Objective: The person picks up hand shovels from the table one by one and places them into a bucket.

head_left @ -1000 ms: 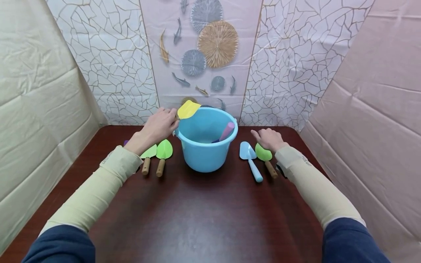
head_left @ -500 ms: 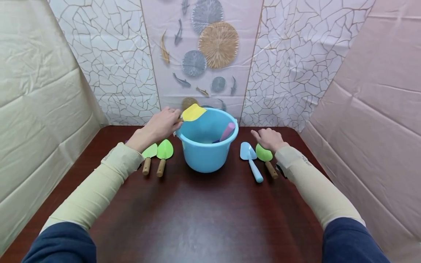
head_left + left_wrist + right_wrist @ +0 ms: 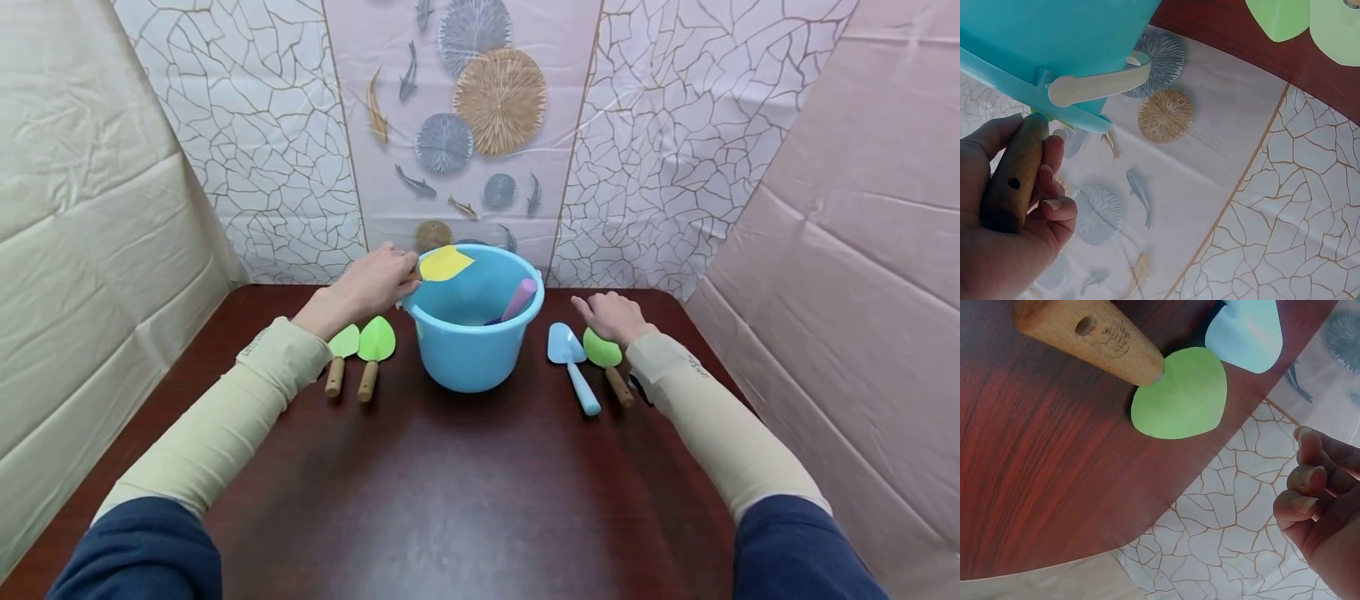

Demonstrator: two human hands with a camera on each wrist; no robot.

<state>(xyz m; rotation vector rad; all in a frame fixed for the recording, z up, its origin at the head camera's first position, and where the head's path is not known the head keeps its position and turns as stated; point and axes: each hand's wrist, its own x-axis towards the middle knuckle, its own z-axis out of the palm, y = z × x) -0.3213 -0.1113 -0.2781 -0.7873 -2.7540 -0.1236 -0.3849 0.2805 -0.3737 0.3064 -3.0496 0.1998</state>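
Note:
My left hand [image 3: 381,277] grips the wooden handle of a yellow-bladed trowel [image 3: 446,263], fingers wrapped round it in the left wrist view. The blade extends over the left rim of a light blue bucket [image 3: 471,358]. Inside the bucket leans another trowel with a pink handle [image 3: 519,298]; its purple blade is mostly hidden by the wall. My right hand [image 3: 615,317] holds nothing, its fingers loosely bent in the right wrist view. Beneath and beside it lie a green trowel with a wooden handle [image 3: 1182,397] and a light blue trowel [image 3: 574,367].
Left of the bucket, a bright green trowel [image 3: 375,340] and a pale green trowel [image 3: 343,343] lie on the dark wooden table [image 3: 450,492], handles toward me. A white bucket handle [image 3: 1100,84] hangs at the rim. Patterned cloth [image 3: 645,150] backs the table.
My left hand has moved slightly right, and the yellow trowel blade has shifted right and down over the bucket's opening. The right hand stays in place.

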